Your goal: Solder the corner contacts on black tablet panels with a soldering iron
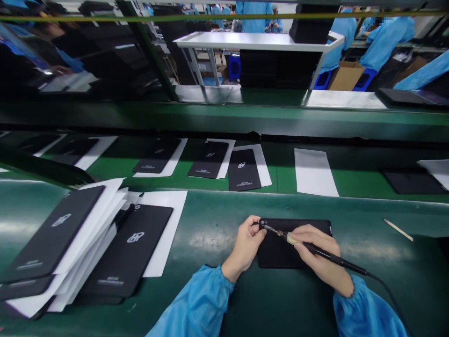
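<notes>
A soldering iron (315,249) with a black handle and a trailing cord is in my right hand (321,255), gripped like a pen. Its tip points left, at the upper left corner of a dark tablet-like panel (280,255) lying flat on the bench. At that same corner, thumb and fingers of my left hand (245,243) are closed in a pinch. Whether they grip the corner itself or a small part there, I cannot tell. My right hand hovers over the panel and covers part of it.
Stacked black tablet covers (58,229) with white sheets rise at the left. A thin wooden stick (398,229) lies to the right. Behind the bench, a green conveyor belt (282,175) carries several black covers and white sheets (315,172). People in blue work beyond.
</notes>
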Motion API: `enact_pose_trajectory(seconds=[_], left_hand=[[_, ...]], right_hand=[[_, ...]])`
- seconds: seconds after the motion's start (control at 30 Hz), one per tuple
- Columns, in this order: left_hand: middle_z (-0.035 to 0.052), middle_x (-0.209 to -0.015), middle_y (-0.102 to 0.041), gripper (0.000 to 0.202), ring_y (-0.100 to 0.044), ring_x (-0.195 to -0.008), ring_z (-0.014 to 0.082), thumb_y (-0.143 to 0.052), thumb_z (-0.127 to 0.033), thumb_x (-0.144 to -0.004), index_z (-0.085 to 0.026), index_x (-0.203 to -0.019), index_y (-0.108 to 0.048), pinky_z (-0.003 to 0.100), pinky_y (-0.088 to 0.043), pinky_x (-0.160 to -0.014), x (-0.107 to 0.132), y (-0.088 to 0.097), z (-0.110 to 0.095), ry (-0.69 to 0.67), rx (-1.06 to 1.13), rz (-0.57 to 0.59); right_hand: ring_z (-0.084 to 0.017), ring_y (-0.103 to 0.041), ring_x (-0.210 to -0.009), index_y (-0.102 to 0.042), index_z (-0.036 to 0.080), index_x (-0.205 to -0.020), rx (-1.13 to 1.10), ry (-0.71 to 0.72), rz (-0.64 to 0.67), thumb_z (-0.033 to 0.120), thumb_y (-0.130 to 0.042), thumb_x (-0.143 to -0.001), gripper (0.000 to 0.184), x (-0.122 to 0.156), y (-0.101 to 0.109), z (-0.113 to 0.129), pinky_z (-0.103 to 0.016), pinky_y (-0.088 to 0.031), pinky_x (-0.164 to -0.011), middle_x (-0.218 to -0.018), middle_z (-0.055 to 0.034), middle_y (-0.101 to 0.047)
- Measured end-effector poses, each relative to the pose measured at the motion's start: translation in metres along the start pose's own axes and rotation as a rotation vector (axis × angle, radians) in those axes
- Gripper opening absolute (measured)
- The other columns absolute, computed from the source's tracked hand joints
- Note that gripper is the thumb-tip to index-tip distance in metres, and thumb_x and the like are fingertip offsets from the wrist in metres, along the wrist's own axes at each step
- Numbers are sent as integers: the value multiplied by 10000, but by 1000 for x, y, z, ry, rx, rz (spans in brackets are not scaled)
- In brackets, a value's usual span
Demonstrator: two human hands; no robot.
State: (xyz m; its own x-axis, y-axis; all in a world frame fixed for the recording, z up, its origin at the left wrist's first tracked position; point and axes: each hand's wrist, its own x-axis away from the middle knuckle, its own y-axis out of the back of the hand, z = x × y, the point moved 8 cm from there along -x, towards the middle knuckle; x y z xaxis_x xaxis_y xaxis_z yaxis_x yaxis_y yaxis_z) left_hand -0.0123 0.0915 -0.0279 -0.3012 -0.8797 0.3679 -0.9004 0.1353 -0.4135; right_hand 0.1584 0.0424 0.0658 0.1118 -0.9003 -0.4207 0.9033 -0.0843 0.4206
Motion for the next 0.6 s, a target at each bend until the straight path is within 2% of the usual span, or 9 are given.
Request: enact_pose_trajectory(seconds=[0.17,0.4,0.6], left_hand=[[-10,-679,-712,291,-638,-550,112,-755,-245,-731,-188,-898,-523,197,-479,-564,0,0,0,6,3,2],[-19,-673,-689,326,-654,-571,125,-793,-287,-707,-187,-889,-541,198,-476,-549,-1,2,2,6,7,-3],[-14,-684,-702,312,-641,-547,117,-769,-254,-720,-189,-901,-523,202,-481,-551,1,1,2,12,3,3]], right_hand=[[-202,-701,-851,-737,203,-966,12,12,-22,128,-649,-873,149,-5,9,2,-320,-586,-740,-935,-85,-716],[-199,-703,-832,-747,202,-987,25,22,13,164,-630,-893,155,-14,2,3,-320,-588,-739,-920,-88,-726],[-191,-702,-829,-745,205,-970,8,-1,50,151,-638,-890,145,-17,3,2,-308,-580,-734,-916,-79,-723]])
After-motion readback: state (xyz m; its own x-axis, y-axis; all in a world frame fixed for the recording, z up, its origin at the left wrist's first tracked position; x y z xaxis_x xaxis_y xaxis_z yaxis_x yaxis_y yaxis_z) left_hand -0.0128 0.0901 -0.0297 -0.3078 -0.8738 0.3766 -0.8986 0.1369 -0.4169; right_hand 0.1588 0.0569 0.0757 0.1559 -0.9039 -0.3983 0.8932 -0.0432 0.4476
